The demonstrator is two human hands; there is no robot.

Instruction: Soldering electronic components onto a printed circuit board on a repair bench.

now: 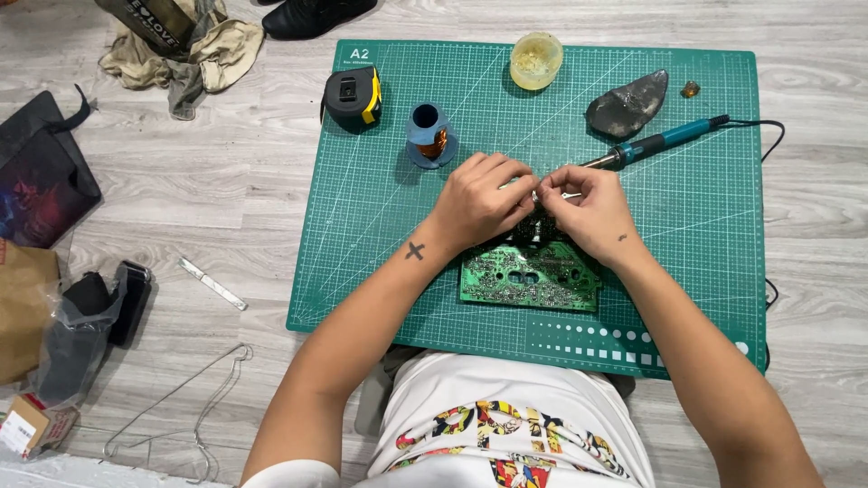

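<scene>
A green circuit board (529, 276) lies on the green cutting mat (380, 235), solder side up. My left hand (479, 201) and my right hand (588, 212) meet over the board's far edge, fingertips pinched together on a small shiny metal part (540, 195). What exactly each finger grips is too small to tell. A soldering iron (660, 143) with a teal handle rests on the mat just beyond my right hand, its tip pointing toward my fingers.
On the mat's far side stand a black and yellow tape measure (353, 98), a blue holder with amber tape (430, 136), a yellowish jar (535, 60) and a dark grey sponge (627, 104). On the floor to the left lie a metal strip (212, 283), a wire hanger (181, 407), bags and cloth.
</scene>
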